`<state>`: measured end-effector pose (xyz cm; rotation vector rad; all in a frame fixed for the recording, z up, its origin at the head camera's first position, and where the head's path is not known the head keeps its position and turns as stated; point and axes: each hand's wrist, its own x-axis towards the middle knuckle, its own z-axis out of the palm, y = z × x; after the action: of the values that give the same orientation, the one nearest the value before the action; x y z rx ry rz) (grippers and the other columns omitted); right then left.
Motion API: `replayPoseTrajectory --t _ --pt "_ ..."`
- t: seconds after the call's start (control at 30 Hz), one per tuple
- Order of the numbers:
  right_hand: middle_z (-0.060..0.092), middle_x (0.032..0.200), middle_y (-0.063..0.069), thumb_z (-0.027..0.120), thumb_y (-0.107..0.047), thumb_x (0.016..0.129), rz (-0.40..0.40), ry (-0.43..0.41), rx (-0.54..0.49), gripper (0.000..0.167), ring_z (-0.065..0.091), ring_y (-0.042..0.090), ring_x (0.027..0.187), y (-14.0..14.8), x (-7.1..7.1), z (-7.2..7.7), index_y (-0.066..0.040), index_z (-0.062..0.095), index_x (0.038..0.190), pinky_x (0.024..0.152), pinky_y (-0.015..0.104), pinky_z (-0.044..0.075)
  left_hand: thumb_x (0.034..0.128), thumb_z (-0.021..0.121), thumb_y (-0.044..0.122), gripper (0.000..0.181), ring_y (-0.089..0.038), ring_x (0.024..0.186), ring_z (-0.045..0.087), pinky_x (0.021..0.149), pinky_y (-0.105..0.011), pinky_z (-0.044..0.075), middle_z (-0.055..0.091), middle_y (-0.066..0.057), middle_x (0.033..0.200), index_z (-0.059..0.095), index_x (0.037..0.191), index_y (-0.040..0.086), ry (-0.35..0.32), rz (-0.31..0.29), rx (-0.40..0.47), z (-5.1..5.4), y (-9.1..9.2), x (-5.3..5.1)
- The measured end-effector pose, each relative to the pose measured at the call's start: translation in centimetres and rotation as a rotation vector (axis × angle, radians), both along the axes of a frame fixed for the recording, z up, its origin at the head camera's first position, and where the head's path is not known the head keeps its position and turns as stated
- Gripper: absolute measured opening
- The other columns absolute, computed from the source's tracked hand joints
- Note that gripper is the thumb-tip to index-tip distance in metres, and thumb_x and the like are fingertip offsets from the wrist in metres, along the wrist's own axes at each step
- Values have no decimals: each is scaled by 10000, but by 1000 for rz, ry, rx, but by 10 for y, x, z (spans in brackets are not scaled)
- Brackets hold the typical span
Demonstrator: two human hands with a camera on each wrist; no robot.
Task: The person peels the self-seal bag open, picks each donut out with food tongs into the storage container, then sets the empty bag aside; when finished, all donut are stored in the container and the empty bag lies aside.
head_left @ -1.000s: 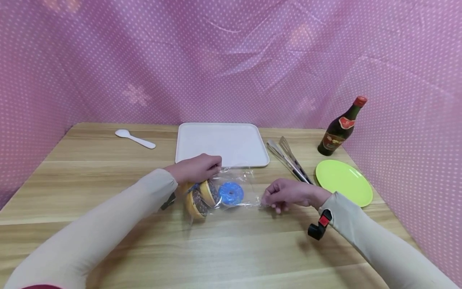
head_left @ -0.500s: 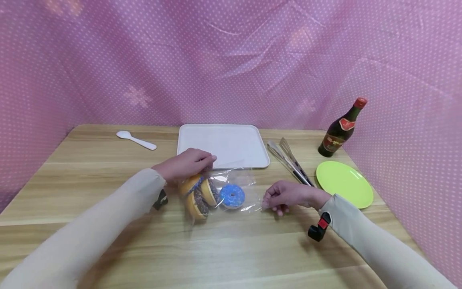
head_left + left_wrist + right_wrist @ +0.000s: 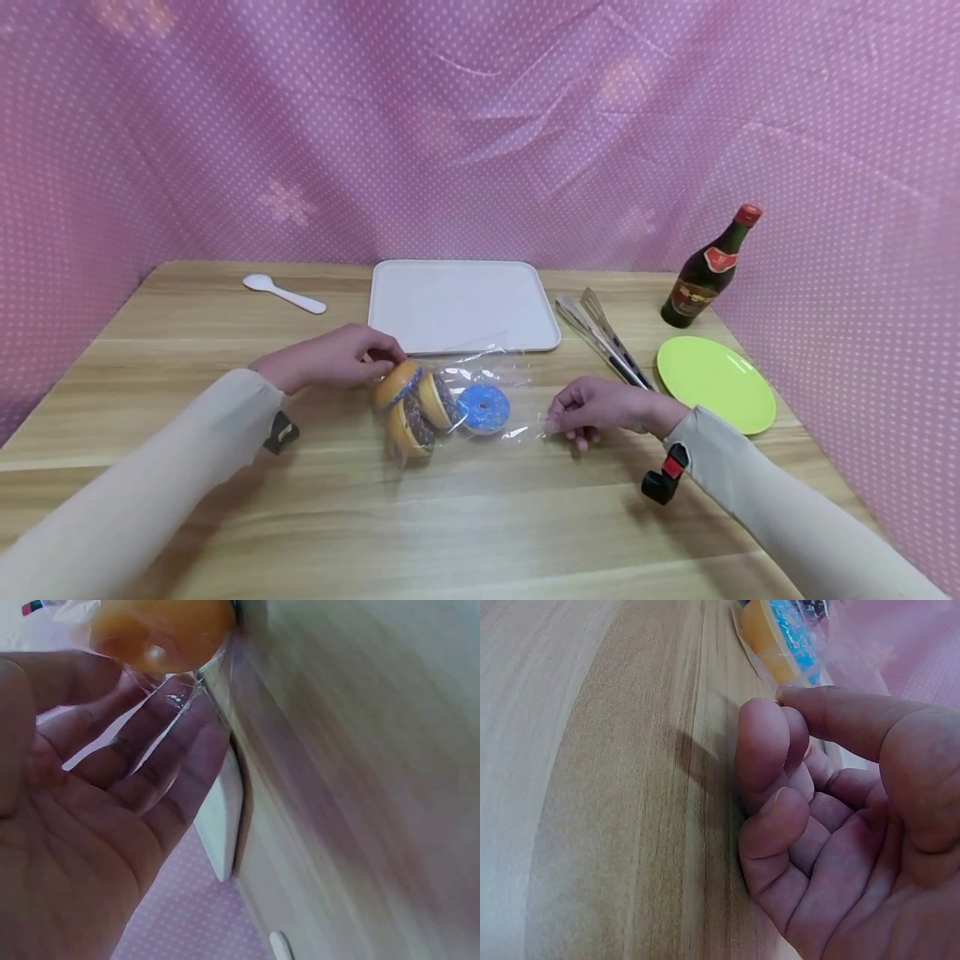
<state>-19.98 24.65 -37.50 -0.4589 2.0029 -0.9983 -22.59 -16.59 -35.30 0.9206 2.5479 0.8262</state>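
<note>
While pinching clear bag (image 3: 472,369) at right edge with right hand (image 3: 592,407), holds left hand (image 3: 337,357) at bag's left end, beside donuts (image 3: 407,425), with fingers (image 3: 201,759) loosely extended.

The left hand (image 3: 333,358) is farther toward the desk's (image 3: 480,525) left edge now, off the white tray's (image 3: 461,304) near edge, leaving the bagged, blue-iced doughnut (image 3: 396,387) at the left more fully visible.
</note>
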Motion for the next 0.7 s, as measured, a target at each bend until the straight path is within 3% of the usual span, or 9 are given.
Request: replayPoseTrajectory --t 0.07,0.23,0.4,0.7 --pt "617 722 -41 641 -141 1028 -5 -2 -3 194 605 61 597 1 1 0 46 690 1034 546 200 434 1020 614 82 187 -176 1003 700 863 -320 571 779 -55 1081 760 1135 67 36 -27 18 -4 -1 1" --pt "624 718 -39 650 -145 1024 -14 -8 -20 186 604 61 599 2 3 -1 37 686 1013 547 200 432 1012 630 54 148 -142 955 670 884 -351 567 769 -32 1032 759 1075 87 54 -24 40 -9 1 0" --pt "628 716 -34 650 -145 1024 -17 8 -36 182 602 64 592 3 3 0 32 680 992 540 201 428 1008 637 45 118 -131 930 656 865 -332 569 760 -35 1002 742 1040 89 45 19 53 -11 5 -1" --pt "632 722 -28 637 -129 1028 -19 25 -52 199 607 63 597 4 6 -2 66 674 1022 543 199 431 1050 618 175 170 -113 838 575 764 -248 508 725 5 952 759 1100 93 7 18 39 -6 -4 5"
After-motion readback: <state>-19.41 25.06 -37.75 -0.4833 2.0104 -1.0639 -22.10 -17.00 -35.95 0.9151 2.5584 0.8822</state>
